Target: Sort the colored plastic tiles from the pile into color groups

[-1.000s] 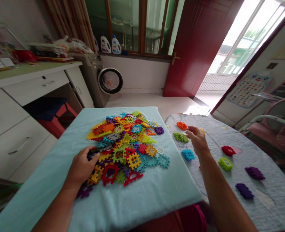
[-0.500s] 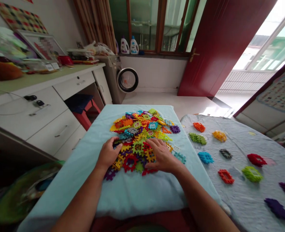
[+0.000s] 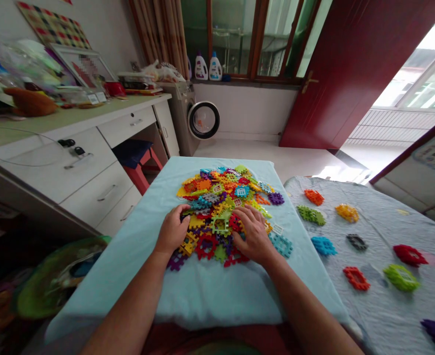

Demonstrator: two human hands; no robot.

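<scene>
A heap of colourful plastic interlocking building pieces (image 3: 222, 199) lies on the light blue cloth-covered table (image 3: 217, 291). Resting at the heap's left edge is my left hand (image 3: 173, 229), thumb and fingers apart, beside a yellow piece (image 3: 197, 222). My right hand (image 3: 254, 234) arches over the right side of the heap with its fingers spread, next to a green window-frame piece (image 3: 220, 224) and partly covering red pieces. Neither hand is seen lifting anything. Near the front edge of the heap are a red frame piece (image 3: 206, 246) and a purple piece (image 3: 177, 261).
On the right, a grey-blue cloth surface (image 3: 335, 271) bears small separate groups of pieces sorted by colour, such as blue (image 3: 323, 245) and green (image 3: 311, 215). A stool (image 3: 138, 162) stands under the desk (image 3: 87, 160). A washing machine (image 3: 180, 116) has its door open.
The view has shifted, so everything appears farther right. My right thumb and fingers have drawn slightly closer together over the pieces; my left hand stays at the heap's edge.
</scene>
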